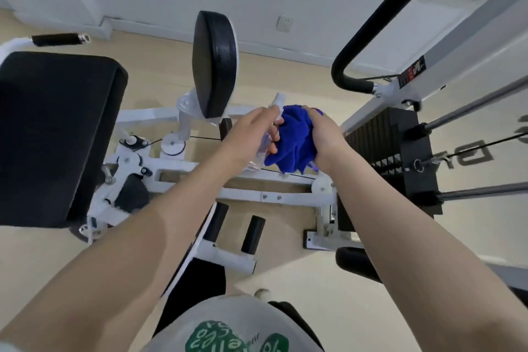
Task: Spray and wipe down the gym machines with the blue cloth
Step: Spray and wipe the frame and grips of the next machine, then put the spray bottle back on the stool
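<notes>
My left hand point(251, 134) grips a clear spray bottle point(264, 148) with a white nozzle at its top, pointed away from me. Right beside it, my right hand point(323, 137) holds the bunched blue cloth point(294, 143); the fingers curl round the cloth's right side. Bottle and cloth touch each other in mid-air above the white frame of the gym machine point(245, 194). A round black pad point(214, 63) of the machine stands just beyond my left hand. The bottle's lower part is partly hidden by my fingers.
A large black seat pad point(54, 134) fills the left. A black weight stack point(394, 157) with steel guide rods stands at the right, under a black curved handle point(360, 37). Two black foot rollers point(251, 234) lie below my arms. A wall socket point(284, 23) sits on the far wall.
</notes>
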Demonstrator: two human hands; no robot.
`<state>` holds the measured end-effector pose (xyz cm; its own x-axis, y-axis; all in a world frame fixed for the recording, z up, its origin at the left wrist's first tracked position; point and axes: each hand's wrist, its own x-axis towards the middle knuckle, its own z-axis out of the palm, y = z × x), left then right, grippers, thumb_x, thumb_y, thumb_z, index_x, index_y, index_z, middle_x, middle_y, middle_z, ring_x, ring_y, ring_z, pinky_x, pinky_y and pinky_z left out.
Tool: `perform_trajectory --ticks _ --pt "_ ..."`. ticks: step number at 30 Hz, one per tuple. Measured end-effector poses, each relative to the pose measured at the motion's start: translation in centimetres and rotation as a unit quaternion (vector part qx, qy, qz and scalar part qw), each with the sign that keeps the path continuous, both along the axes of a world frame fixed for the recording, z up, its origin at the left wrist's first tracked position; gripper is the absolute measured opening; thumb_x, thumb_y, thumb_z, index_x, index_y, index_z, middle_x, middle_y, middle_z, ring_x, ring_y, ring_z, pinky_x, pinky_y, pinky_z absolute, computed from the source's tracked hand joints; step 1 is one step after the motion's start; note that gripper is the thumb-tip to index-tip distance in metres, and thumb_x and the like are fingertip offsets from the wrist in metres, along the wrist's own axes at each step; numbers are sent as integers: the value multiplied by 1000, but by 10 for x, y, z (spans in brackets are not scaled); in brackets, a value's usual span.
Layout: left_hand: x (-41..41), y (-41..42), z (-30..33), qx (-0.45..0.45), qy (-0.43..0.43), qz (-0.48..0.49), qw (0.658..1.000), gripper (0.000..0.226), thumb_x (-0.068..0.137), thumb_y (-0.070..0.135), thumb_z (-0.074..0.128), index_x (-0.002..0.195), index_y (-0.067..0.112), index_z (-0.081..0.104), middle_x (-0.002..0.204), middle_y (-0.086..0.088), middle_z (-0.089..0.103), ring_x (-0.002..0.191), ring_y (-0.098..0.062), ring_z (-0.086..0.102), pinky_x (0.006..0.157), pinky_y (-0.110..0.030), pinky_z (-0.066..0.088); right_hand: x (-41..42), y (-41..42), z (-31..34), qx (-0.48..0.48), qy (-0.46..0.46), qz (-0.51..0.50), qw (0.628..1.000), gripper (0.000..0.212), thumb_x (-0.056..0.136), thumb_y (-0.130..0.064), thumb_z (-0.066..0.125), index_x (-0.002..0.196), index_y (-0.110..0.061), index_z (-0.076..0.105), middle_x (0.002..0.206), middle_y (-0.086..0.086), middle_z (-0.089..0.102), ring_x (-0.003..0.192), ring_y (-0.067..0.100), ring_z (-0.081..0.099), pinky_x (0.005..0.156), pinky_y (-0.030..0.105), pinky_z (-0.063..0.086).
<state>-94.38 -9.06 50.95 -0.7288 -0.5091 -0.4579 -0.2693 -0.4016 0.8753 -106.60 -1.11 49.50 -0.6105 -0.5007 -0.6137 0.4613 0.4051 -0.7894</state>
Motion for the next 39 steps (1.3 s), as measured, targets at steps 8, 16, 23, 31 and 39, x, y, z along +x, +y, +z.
perform_trajectory --ticks 8,16,23,31,39 --pt "70 80 12 10 50 157 986 35 101 35 37 88 10 59 65 -5 54 51 -18 50 55 -28 44 63 52 -29 76 -15 114 990 18 92 -25 47 81 -14 56 79 9 60 76 25 55 74 33 43" --pt "163 163 12 24 -8 236 971 35 99 33 40 81 9 58 65 -5 58 55 -20 51 59 -29 46 139 98 -36 156 23 251 955 17 89 -26 46 80 -12 51 81 14 58 76 25 54 75 35 43" --pt "288 209 7 82 -103 353 926 35 98 32 45 73 10 57 61 -5 56 51 -17 51 56 -27 47 242 111 -47 203 52 388 898 25 96 -19 39 111 -7 54 95 14 59 78 25 52 73 32 45" --pt "484 240 -16 66 -114 506 852 32 97 30 45 76 9 57 66 -8 57 53 -19 51 52 -23 46 422 95 -57 137 102 563 809 30 94 -7 34 94 -17 62 111 12 60 92 26 51 79 35 44" --pt "706 246 -73 106 -121 586 794 31 99 30 45 80 8 57 66 -8 57 51 -18 52 49 -21 47 634 46 -94 60 299 654 692 29 90 -5 36 79 -13 61 86 2 59 82 19 51 74 31 39"
